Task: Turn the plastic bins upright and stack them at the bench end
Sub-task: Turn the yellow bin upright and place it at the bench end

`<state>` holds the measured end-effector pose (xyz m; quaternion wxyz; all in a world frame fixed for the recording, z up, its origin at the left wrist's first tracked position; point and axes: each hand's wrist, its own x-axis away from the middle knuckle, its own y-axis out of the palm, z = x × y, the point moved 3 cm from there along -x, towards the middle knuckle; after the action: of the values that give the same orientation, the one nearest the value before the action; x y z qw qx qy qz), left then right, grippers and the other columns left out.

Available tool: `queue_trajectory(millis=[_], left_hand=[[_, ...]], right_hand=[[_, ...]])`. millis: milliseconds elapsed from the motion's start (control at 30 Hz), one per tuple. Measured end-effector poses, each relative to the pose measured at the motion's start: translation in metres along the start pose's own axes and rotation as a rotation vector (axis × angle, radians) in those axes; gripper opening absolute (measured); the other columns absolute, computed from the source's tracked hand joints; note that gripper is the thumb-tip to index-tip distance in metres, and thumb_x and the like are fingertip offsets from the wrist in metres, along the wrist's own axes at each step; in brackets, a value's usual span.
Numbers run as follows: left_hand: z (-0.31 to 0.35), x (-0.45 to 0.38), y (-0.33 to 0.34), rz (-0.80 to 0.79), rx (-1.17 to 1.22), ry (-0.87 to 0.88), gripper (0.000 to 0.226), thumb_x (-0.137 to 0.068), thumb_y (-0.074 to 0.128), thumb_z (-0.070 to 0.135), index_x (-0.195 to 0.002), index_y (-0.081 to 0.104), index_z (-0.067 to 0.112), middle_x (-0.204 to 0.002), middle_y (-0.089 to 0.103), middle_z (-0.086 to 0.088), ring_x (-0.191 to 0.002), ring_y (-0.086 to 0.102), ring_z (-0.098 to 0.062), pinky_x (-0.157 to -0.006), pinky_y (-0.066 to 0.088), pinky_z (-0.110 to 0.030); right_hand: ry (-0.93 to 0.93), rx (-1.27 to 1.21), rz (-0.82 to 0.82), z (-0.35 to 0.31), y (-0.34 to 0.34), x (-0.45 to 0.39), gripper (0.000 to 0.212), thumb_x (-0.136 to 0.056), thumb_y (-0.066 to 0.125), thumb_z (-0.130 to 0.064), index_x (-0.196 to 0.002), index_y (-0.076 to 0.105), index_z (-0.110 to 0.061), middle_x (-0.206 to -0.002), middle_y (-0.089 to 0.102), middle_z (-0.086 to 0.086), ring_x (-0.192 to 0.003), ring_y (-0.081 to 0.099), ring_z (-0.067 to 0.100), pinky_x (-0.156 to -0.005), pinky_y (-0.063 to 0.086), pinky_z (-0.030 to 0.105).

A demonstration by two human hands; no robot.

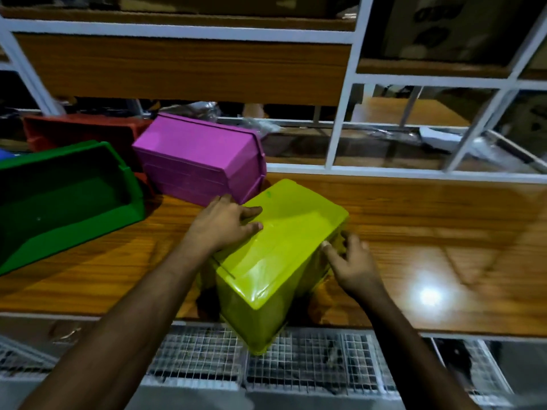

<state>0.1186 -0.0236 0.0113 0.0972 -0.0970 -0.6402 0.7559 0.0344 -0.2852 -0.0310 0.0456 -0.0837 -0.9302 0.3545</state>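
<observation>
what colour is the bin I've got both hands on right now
Yellow-green bin, upside down; seen in the head view.

green bin (pixel 59 202) cut off left, right fingertips (pixel 344 232) hidden

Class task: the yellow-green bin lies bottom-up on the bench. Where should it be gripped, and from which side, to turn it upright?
Probably by its two long sides, one hand from each. The yellow-green bin lies upside down, its smooth base offering no grip. The left hand rests flat on the base; the right hand is already at the right edge.
</observation>
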Motion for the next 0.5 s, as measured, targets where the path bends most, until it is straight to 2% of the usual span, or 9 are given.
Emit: queue_trajectory(millis=[67, 100, 167, 267, 400, 500], left_hand=[[0.019, 0.001, 0.001, 0.024, 0.011, -0.055, 0.054, -0.083, 0.050, 0.067, -0.134, 0.049, 0.050, -0.110, 0.054, -0.021, -0.111, 0.052, -0.039, -0.096, 0.042, -0.038], [0.029, 0.000, 0.003, 0.040, 0.010, -0.091, 0.055, -0.082, 0.049, 0.069, -0.133, 0.050, 0.050, -0.110, 0.054, -0.019, -0.111, 0.052, -0.039, -0.096, 0.043, -0.039], [0.049, -0.001, 0.007, 0.070, 0.019, -0.179, 0.058, -0.079, 0.049, 0.074, -0.131, 0.054, 0.048, -0.109, 0.054, -0.017, -0.111, 0.054, -0.037, -0.095, 0.046, -0.040], [0.083, -0.002, 0.012, 0.168, 0.055, -0.288, 0.058, -0.078, 0.051, 0.074, -0.124, 0.062, 0.041, -0.110, 0.054, -0.014, -0.108, 0.056, -0.036, -0.089, 0.048, -0.042], [0.120, -0.008, 0.021, 0.249, 0.102, -0.410, 0.051, -0.081, 0.054, 0.068, -0.119, 0.066, 0.036, -0.112, 0.054, -0.013, -0.106, 0.059, -0.036, -0.083, 0.049, -0.042], [0.133, -0.012, 0.023, 0.304, 0.165, -0.484, 0.042, -0.083, 0.058, 0.060, -0.113, 0.069, 0.032, -0.112, 0.057, -0.014, -0.102, 0.061, -0.038, -0.080, 0.049, -0.042]], right_hand=[[0.077, -0.133, -0.129, 0.011, -0.004, -0.001, 0.095, -0.071, 0.053, -0.081, -0.137, 0.051, -0.012, -0.127, 0.061, 0.016, -0.116, 0.058, 0.036, -0.097, 0.049, 0.048], [0.095, -0.179, -0.174, 0.014, -0.009, -0.002, 0.089, -0.074, 0.053, -0.079, -0.136, 0.052, -0.015, -0.128, 0.062, 0.012, -0.118, 0.058, 0.033, -0.098, 0.049, 0.050], [0.076, -0.238, -0.216, 0.018, -0.024, -0.008, 0.066, -0.088, 0.056, -0.059, -0.138, 0.050, -0.017, -0.133, 0.061, 0.009, -0.123, 0.056, 0.029, -0.101, 0.047, 0.052], [0.058, -0.290, -0.269, 0.029, -0.044, -0.021, 0.060, -0.092, 0.059, -0.047, -0.142, 0.046, -0.017, -0.133, 0.060, 0.005, -0.123, 0.057, 0.024, -0.104, 0.045, 0.049], [0.043, -0.290, -0.298, 0.047, -0.062, -0.039, 0.068, -0.073, 0.061, -0.063, -0.135, 0.051, -0.036, -0.127, 0.066, -0.005, -0.116, 0.062, 0.021, -0.100, 0.048, 0.047], [0.017, -0.339, -0.273, 0.064, -0.066, -0.055, 0.063, -0.069, 0.061, -0.060, -0.129, 0.052, -0.042, -0.122, 0.069, -0.006, -0.111, 0.065, 0.019, -0.098, 0.049, 0.047]])
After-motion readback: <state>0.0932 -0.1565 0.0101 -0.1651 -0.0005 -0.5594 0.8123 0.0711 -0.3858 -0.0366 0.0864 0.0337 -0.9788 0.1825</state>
